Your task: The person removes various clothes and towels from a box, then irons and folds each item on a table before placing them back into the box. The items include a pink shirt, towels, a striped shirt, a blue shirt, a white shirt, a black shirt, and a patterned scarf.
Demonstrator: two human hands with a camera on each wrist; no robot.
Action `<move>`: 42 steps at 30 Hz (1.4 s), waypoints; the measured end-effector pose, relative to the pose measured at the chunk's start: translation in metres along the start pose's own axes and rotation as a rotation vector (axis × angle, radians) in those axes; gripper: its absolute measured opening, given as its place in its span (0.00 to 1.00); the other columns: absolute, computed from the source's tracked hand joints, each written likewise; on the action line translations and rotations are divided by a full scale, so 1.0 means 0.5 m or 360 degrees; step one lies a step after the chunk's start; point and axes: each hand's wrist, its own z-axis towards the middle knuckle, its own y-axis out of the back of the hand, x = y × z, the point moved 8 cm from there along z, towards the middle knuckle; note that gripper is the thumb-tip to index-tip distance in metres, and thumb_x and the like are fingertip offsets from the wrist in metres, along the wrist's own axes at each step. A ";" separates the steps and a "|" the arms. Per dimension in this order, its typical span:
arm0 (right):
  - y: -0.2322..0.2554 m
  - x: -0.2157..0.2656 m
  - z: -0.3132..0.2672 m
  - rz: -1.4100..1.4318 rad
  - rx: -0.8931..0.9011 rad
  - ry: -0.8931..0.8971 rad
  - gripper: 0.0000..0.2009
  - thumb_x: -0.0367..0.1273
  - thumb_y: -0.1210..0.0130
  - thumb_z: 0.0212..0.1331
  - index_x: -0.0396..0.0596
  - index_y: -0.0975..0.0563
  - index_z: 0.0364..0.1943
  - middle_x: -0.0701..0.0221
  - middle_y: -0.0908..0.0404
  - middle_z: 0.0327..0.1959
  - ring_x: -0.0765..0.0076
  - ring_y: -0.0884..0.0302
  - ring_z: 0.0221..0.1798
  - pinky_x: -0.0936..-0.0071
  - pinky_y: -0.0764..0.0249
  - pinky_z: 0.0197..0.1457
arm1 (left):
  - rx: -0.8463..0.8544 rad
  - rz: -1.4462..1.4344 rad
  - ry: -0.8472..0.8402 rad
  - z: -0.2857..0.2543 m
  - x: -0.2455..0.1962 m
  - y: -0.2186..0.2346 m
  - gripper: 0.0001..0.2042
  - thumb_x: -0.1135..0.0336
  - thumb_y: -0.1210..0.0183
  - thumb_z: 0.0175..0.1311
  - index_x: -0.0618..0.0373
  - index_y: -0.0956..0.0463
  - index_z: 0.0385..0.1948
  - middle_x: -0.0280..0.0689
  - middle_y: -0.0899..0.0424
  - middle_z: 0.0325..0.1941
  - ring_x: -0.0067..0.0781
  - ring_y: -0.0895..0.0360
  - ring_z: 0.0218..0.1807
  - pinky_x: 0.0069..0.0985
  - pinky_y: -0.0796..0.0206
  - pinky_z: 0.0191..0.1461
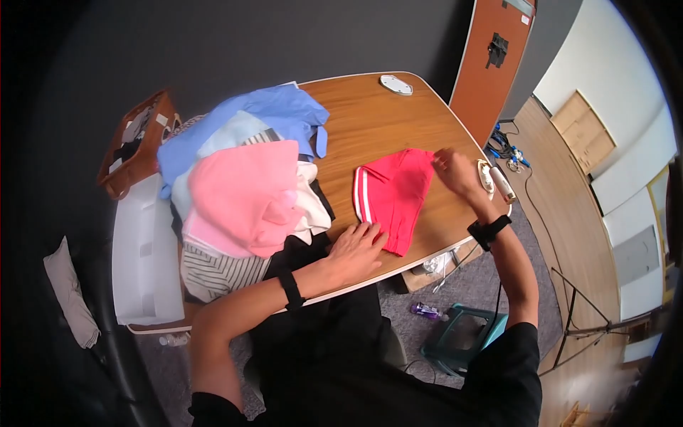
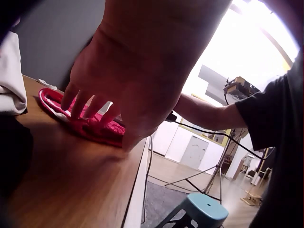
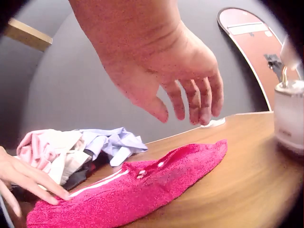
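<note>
Red shorts (image 1: 395, 196) with white side stripes lie folded flat on the wooden table (image 1: 370, 114). My left hand (image 1: 356, 250) rests at their near left edge, its fingertips (image 3: 59, 195) on the cloth by the stripes, with the fingers spread and fairly straight. Over the right corner of the shorts hovers my right hand (image 1: 455, 173); in the right wrist view its loosely bent fingers (image 3: 192, 102) hold nothing, and a gap shows between them and the fabric.
Left of the shorts is a heap of clothes with a pink garment (image 1: 242, 196) on top and a blue one (image 1: 277, 110) behind. A white plastic box (image 1: 146, 249) and brown basket (image 1: 135, 153) stand further left. Small white items, including a cylinder (image 1: 502, 186), sit at the right edge.
</note>
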 end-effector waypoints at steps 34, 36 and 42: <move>-0.282 0.192 -0.007 -0.0338 0.0421 0.0912 0.39 0.64 0.65 0.73 0.55 0.40 0.79 0.61 0.48 0.83 0.48 0.55 0.85 0.45 0.52 0.84 | 0.0232 0.0466 0.0031 0.003 -0.071 -0.073 0.50 0.32 0.40 0.62 0.54 0.48 0.80 0.68 0.45 0.78 0.78 0.50 0.78 0.68 0.57 0.77; -0.283 0.177 0.026 -0.0385 0.0497 0.0822 0.40 0.64 0.67 0.73 0.56 0.44 0.80 0.63 0.51 0.84 0.50 0.60 0.86 0.43 0.55 0.84 | 0.0206 0.0380 0.0048 -0.007 -0.067 -0.069 0.51 0.33 0.38 0.61 0.52 0.50 0.80 0.65 0.50 0.80 0.78 0.53 0.79 0.69 0.53 0.76; -0.249 0.151 0.067 -0.0069 0.0353 0.0591 0.42 0.59 0.50 0.69 0.45 0.42 0.78 0.54 0.44 0.80 0.45 0.46 0.81 0.51 0.45 0.82 | -0.0507 -0.0364 0.0252 -0.034 0.005 0.013 0.42 0.53 0.35 0.65 0.67 0.45 0.74 0.62 0.39 0.75 0.65 0.38 0.74 0.50 0.38 0.73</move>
